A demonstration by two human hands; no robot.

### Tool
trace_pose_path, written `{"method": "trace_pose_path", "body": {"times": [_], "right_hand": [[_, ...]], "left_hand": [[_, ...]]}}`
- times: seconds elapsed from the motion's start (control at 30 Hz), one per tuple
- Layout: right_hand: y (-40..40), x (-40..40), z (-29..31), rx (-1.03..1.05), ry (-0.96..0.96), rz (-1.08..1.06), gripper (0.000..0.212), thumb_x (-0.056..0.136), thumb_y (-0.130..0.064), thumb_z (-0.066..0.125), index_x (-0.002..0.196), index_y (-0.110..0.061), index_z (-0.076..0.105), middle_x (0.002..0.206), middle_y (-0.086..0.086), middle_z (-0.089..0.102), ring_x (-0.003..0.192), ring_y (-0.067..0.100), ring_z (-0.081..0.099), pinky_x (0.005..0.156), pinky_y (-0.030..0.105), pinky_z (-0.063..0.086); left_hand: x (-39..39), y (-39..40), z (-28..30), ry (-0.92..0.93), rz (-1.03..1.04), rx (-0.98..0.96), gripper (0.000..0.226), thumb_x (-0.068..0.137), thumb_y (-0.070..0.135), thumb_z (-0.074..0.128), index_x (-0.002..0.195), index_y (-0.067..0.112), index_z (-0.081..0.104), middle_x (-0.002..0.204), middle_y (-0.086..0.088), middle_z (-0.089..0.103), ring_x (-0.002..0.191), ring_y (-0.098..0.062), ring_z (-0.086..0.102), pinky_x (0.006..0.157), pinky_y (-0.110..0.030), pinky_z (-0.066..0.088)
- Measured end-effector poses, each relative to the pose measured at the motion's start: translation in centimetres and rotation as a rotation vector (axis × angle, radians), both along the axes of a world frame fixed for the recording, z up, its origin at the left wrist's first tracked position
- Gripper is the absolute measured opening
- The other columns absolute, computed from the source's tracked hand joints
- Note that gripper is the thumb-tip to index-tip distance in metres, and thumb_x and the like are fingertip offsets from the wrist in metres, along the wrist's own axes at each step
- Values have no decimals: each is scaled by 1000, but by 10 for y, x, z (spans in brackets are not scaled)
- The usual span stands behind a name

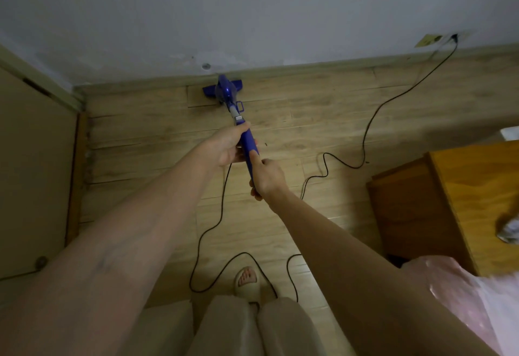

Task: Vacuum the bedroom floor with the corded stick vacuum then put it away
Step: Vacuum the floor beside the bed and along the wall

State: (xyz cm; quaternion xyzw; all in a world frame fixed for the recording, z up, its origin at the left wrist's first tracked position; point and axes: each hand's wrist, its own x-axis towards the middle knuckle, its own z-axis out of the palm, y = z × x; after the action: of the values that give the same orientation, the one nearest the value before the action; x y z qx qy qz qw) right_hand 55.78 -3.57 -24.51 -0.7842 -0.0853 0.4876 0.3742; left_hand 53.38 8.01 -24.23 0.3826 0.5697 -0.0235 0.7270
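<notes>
A blue corded stick vacuum (229, 91) stretches away from me across the wooden floor (309, 97). Its floor head (209, 91) sits against the skirting at the foot of the far wall. My left hand (224, 145) grips the blue handle higher up, near the grey collar. My right hand (266, 177) grips the lower end of the handle, thumb lying along it. The black cord (365, 136) runs from the handle, loops over the floor by my foot and leads to a wall socket (453, 38) at the upper right.
A wooden bedside cabinet (449, 201) stands at the right, with pink bedding (477, 294) below it. A beige door (31, 173) fills the left side. My sandalled foot (247, 280) stands among cord loops. The white wall (252, 13) closes the far side.
</notes>
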Motion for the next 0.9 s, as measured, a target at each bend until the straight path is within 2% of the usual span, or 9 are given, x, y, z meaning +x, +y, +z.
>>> {"method": "trace_pose_path", "body": {"times": [0.07, 0.23, 0.3, 0.43, 0.5, 0.67, 0.8, 0.9], "right_hand": [[1, -5, 0, 13, -30, -33, 45, 99, -51, 36, 81, -13, 52, 72, 5, 56, 58, 17, 51, 55, 31, 45], [-9, -17, 12, 32, -78, -51, 54, 96, -58, 39, 74, -11, 54, 68, 7, 58, 56, 19, 52, 58, 35, 47], [-20, -19, 19, 27, -65, -34, 53, 96, -58, 39, 77, -11, 54, 69, 7, 58, 55, 18, 52, 57, 34, 47], [-54, -21, 42, 29, -31, -10, 49, 97, -54, 39, 82, -10, 54, 65, 3, 55, 48, 13, 49, 45, 25, 41], [-75, -21, 55, 38, -30, 17, 50, 98, -53, 39, 86, -7, 55, 65, 3, 55, 47, 13, 50, 42, 23, 40], [-136, -19, 86, 14, -44, 89, 51, 100, -51, 37, 76, -9, 52, 59, 4, 53, 44, 15, 49, 41, 22, 38], [-183, -7, 114, -3, -39, 137, 49, 100, -49, 39, 90, -4, 57, 66, 6, 55, 48, 15, 50, 42, 23, 40], [-204, 4, 140, 4, -41, 148, 43, 100, -44, 42, 81, -7, 54, 62, 5, 53, 45, 14, 48, 40, 21, 38]], "left_hand": [[-1, -1, 2, -1, 4, 7, 42, 97, 35, 54, 128, 7, 52, 105, -10, 65, 83, -23, 66, 60, -33, 52], [-13, -11, 12, -1, 8, 12, 44, 97, 37, 54, 130, 7, 52, 99, -9, 66, 79, -21, 67, 59, -32, 53], [-17, -21, 19, -6, 15, 3, 44, 97, 36, 54, 130, 7, 52, 93, -8, 65, 75, -21, 66, 59, -33, 53], [-23, -56, 40, -7, 16, 21, 43, 98, 37, 52, 126, 4, 53, 86, -8, 63, 71, -21, 65, 62, -34, 53], [-26, -77, 50, -2, 14, 34, 45, 98, 38, 51, 128, 4, 52, 85, -8, 63, 69, -21, 65, 57, -33, 52], [-30, -140, 76, 5, 38, 10, 41, 100, 34, 48, 127, 2, 52, 84, -10, 62, 68, -21, 62, 44, -29, 53], [-25, -189, 97, 51, 56, 9, 41, 99, 33, 48, 125, 2, 54, 90, -12, 63, 76, -25, 63, 60, -40, 52], [-18, -213, 113, 76, 78, 29, 29, 99, 25, 44, 110, 0, 55, 87, -12, 62, 72, -25, 62, 52, -36, 52]]}}
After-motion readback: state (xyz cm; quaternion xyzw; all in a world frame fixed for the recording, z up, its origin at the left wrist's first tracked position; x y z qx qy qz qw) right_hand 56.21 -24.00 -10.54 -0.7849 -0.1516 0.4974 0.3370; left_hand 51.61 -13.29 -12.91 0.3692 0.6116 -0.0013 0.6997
